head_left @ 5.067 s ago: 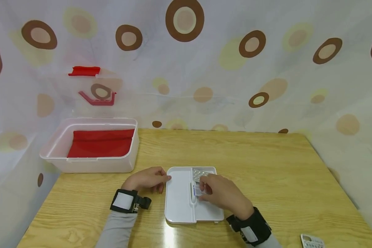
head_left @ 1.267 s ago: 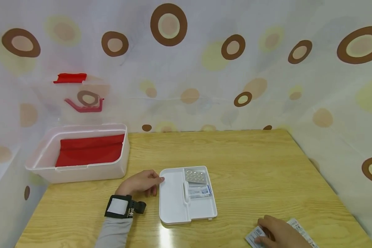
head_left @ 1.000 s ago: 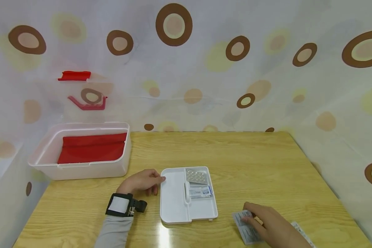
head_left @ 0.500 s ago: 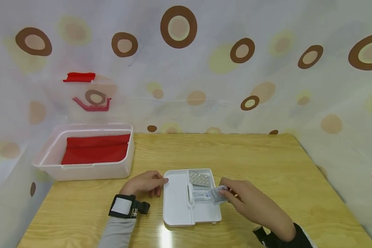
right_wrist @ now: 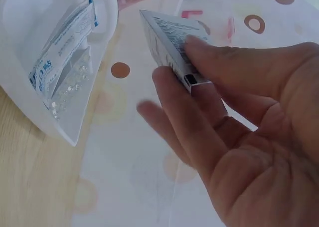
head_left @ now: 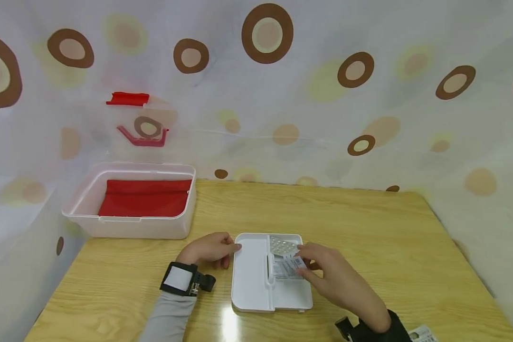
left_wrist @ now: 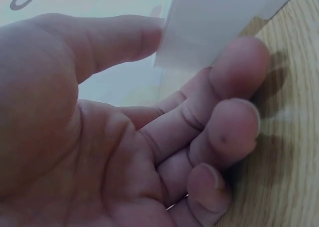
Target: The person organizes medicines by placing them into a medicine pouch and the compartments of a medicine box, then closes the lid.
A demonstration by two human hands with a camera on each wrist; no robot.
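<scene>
A white shallow plastic case lies on the table in the head view, with a raised strip down its middle. In its right half are a clear-and-silver blister pack of pills and, below that, a white and blue printed sachet, partly covered in the head view. My right hand pinches a small grey-white printed packet between thumb and fingers, over this half. My left hand rests beside the case, its thumb touching the left edge and its other fingers loosely bent near the tabletop.
A translucent white bin with red material inside stands at the back left. A white printed object lies at the lower right, partly cut off. Patterned sheeting hangs behind the wooden table.
My right hand has brought the printed packet from the lower right of the table leftward to over the case's right half. My left hand has stayed at the case's edge. The head view has shifted slightly.
</scene>
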